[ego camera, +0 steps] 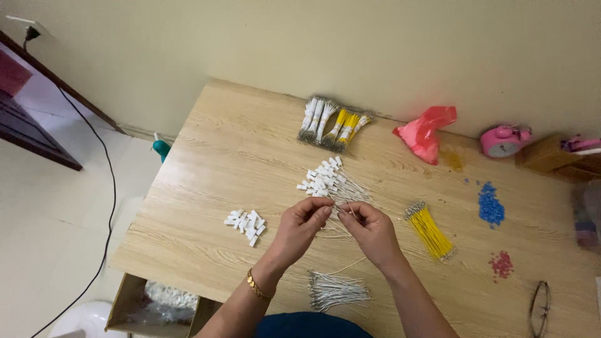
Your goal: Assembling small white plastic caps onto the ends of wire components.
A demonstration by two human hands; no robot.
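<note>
L hand & R hand: each grip pinched narrow on thin white wire, above table.

Soft even daylight, faint shadows, wide-angle bending at edges.

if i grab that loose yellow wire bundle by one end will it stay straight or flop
The yellow wire bundle would probably sag a little: its strands look thin and long. It lies straight and seems bound at its upper end, so gripped there it should hold together, while the free end likely fans out. It looks light and, lying flat on the table, unlikely to roll.
</note>
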